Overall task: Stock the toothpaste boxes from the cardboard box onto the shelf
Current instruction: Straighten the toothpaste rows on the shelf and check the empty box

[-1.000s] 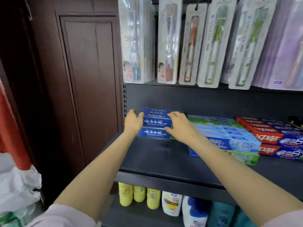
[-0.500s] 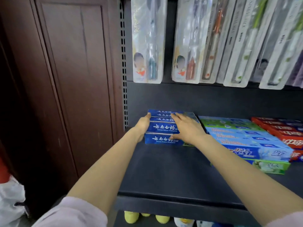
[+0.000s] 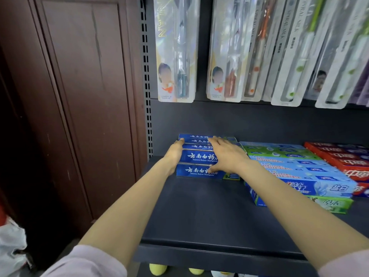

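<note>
Fingers (image 3: 214,141) of both hands flank the blue toothpaste boxes (image 3: 196,156) between them.

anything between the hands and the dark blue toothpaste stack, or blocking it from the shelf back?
Nothing between: left hand presses the stack's left end, right hand lies across the dark blue toothpaste boxes. The stack sits on the shelf; the space behind it is hidden.

Two hands are in view: the left hand (image 3: 174,151) and the right hand (image 3: 224,155). Between them lies a stack of dark blue toothpaste boxes (image 3: 199,156) showing five visible edges. Right of the right hand are four light blue and green boxes (image 3: 289,168), then several red boxes (image 3: 343,156), count unclear. Above the hands hang at least seven toothbrush packs (image 3: 175,56).
</note>
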### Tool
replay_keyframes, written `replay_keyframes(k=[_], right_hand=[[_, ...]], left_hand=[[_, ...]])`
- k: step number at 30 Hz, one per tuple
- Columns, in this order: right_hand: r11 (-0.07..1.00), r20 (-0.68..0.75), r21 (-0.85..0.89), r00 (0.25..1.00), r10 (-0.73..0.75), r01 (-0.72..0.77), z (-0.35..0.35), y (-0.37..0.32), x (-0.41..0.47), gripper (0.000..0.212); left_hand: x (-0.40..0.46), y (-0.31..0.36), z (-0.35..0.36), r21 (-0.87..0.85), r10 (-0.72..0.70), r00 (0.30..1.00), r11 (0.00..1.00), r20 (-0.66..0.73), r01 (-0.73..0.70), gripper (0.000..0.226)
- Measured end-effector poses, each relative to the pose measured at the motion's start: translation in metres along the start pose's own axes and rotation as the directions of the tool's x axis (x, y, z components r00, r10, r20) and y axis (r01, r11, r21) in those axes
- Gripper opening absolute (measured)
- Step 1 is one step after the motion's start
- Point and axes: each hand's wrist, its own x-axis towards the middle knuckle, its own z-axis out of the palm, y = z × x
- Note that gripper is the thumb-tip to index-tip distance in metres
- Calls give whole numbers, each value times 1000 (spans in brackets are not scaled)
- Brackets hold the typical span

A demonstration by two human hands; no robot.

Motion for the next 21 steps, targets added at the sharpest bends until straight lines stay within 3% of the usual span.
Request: replay_keyframes(k=[6, 15, 21], right_hand=[[1000, 25, -2, 1000, 12, -12, -1, 1, 1, 110], [1000, 23, -1, 1000, 6, -6, -2, 4, -1, 111], [1000, 28, -17, 1000, 3, -3, -1, 5, 0, 111]], left_hand=[[-3, 0, 0, 51, -8, 1000, 999, 8, 8, 38], [-14, 5, 3, 135, 6, 1000, 991, -1, -6, 56], [-19, 5, 2, 123, 81, 997, 989, 19, -83, 30]])
